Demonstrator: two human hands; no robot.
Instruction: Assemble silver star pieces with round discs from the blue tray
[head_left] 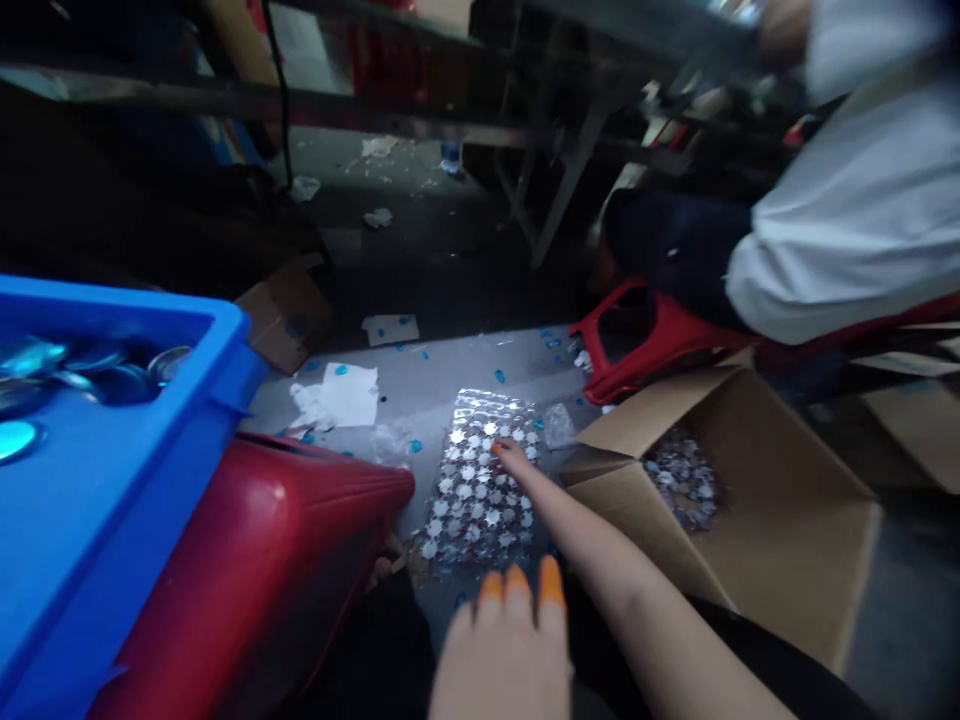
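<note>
On the floor in front of me lies a clear plastic sheet or bag (480,500) covered with silvery star-shaped pieces, many in rows. My right hand (513,457) reaches down onto its upper part, fingers bunched and an orange fingertip cover showing. Whatever is between those fingers is too small to make out. Closer to me, my left hand (510,640) is blurred, back upward, with orange covers on several fingertips. Its fingers stretch forward, apart from the sheet, and nothing shows in them.
An open cardboard box (787,540) holding silvery pieces stands at right. A blue crate (90,530) with shiny round pieces sits at left above a red stool (262,530). Ahead are another red stool (637,340), paper scraps (349,395), a metal frame and a seated person in white.
</note>
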